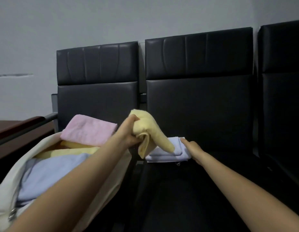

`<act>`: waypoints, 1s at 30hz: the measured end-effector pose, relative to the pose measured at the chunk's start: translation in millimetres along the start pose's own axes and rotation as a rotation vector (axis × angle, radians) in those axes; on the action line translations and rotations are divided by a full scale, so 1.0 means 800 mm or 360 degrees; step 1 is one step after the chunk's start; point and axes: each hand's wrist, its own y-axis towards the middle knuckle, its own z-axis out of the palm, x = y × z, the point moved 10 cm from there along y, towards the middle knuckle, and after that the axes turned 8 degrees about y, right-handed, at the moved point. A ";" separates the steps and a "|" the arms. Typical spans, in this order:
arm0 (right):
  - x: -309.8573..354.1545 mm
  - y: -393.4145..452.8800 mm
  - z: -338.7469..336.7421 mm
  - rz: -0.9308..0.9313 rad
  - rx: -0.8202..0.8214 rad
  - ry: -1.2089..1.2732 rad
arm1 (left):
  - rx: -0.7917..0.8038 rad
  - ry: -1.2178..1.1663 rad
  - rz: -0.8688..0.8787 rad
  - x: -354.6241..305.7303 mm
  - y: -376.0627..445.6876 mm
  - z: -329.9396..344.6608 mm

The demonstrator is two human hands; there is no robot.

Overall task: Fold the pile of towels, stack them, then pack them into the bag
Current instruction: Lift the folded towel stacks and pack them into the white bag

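Packing well under way: one yellow towel in hand, one folded stack left on the seat.

The left hand [131, 129] has its grip clenched round a folded yellow towel [150, 131], held between the cream bag [15, 174] and the black seat [187, 190]. The bag already holds pink [88, 129], yellow and blue towels. The right hand [194, 150], fingers fairly straight and holding nothing, touches the pale blue folded stack [163, 154] on the seat. How many towels that stack holds, and how deep the bag is filled, can't be made out.

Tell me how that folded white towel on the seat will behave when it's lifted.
Probably floppy: the yellow towel droops from the left hand. The white towel likely unfolds unless supported underneath, since its layers lie loose. It looks light and thin.
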 end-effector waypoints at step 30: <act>0.103 -0.146 0.090 -0.0340 0.0503 0.0830 | -0.0947 0.1487 0.0225 -0.083 -0.100 -0.361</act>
